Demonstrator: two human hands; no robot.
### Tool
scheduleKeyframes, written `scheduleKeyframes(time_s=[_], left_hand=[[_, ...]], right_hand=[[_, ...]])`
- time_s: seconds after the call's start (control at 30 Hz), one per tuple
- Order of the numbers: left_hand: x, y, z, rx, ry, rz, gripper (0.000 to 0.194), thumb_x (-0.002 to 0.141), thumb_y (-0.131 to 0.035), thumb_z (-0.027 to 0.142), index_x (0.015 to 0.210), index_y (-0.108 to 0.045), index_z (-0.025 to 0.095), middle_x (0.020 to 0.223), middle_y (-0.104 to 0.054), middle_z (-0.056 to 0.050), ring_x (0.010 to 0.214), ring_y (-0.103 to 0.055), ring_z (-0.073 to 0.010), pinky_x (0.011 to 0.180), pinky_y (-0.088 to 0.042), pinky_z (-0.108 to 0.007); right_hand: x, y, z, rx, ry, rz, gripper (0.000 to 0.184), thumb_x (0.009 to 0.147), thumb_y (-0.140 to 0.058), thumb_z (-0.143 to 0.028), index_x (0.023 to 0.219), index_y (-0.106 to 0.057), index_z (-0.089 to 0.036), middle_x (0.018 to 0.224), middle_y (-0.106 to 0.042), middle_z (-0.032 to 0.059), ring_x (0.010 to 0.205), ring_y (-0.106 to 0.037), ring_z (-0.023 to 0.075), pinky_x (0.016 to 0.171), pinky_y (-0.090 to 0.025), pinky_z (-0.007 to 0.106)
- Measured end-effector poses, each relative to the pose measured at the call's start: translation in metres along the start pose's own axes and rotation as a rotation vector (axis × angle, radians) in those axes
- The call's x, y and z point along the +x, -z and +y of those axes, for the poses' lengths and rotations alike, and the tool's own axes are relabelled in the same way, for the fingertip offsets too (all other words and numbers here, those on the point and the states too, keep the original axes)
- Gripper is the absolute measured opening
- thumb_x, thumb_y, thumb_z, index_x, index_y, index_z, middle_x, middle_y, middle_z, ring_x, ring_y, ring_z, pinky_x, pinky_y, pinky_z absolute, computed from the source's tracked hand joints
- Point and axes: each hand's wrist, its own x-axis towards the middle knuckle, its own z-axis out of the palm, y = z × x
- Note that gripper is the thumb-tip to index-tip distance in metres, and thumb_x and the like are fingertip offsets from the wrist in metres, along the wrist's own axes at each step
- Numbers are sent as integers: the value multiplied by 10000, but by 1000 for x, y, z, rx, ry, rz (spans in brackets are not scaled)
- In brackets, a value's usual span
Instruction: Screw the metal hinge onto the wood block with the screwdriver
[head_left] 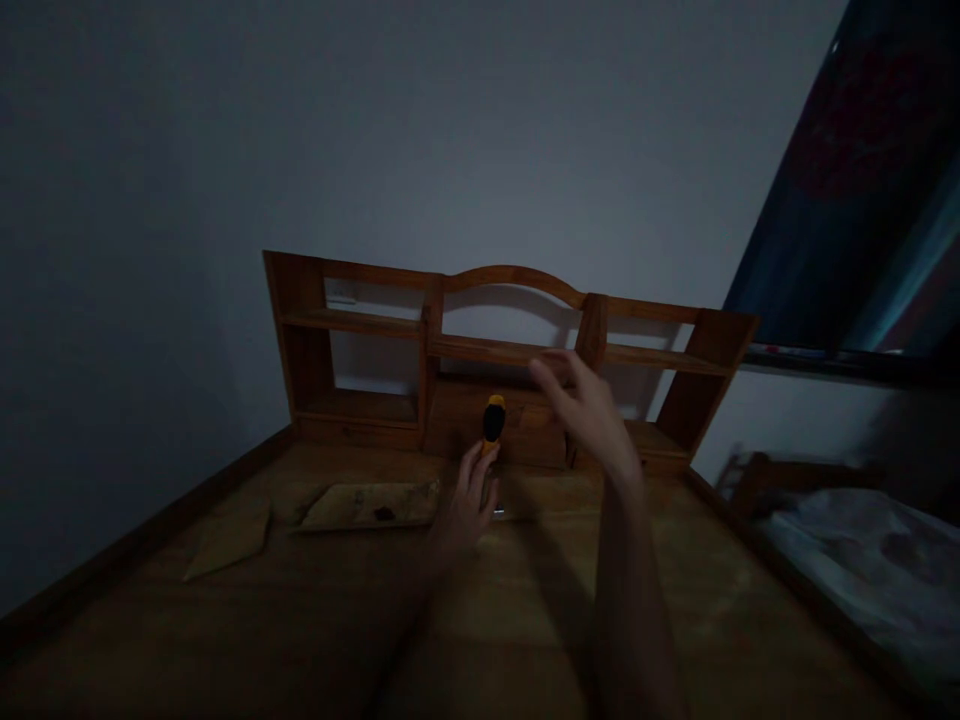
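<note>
My left hand (466,500) is closed around the lower part of a tool with a yellow-and-black handle (493,420), which looks like a screwdriver. The handle stands nearly upright, black grip and yellow end uppermost; its lower part is hidden by the fingers. Just below that hand, a small bright metallic bit (499,510) shows near the desktop, too small to make out. Raised higher and to the right, my right hand (589,405) is apart from the handle, its fingers loosely curved and separated from the thumb, with nothing visible in them.
A wooden desktop (525,620) lies below, with a wooden shelf unit (499,350) at its back. Left of my left hand lies a rough board (367,507) with a dark spot; a flat pale piece (229,535) lies farther left. A bed (862,540) and dark curtain (847,180) are right.
</note>
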Motion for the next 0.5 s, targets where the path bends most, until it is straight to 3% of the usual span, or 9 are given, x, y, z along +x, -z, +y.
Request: scheduleKeyframes(time_s=[0.17, 0.27, 0.37, 0.5], left_hand=[[-2, -4, -7, 44, 20, 7, 517, 972, -407, 272, 1469, -264, 269, 1478, -367, -101, 1269, -492, -234, 1024, -466, -402], [3, -1, -21, 10, -31, 93, 491, 988, -352, 254, 1469, -253, 245, 1438, -423, -109, 1271, -484, -209, 1047, -440, -396], [11, 6, -42, 56, -18, 145, 418, 997, -327, 252, 1412, -347, 217, 1398, -451, -115, 1231, -508, -195, 1043, -435, -393], [6, 11, -71, 248, 18, -30, 316, 977, -417, 379, 1202, -549, 200, 1208, -572, -102, 1132, -557, -220, 981, -467, -397]], right_hand=[[8, -53, 16, -168, 60, -207, 479, 846, -536, -631, 1079, -577, -214, 912, -672, 65, 840, -632, 205, 707, -444, 298], [12, -71, 21, -267, 84, -182, 242, 909, -516, -435, 947, -562, -201, 857, -659, 61, 834, -626, 202, 708, -414, 287], [13, -75, 22, -322, 100, -169, 145, 900, -478, -283, 1003, -533, -196, 934, -661, 80, 910, -624, 214, 761, -405, 297], [16, -80, 28, -394, 83, -179, 244, 900, -489, -407, 1032, -508, -202, 991, -648, 95, 918, -617, 241, 764, -405, 326]])
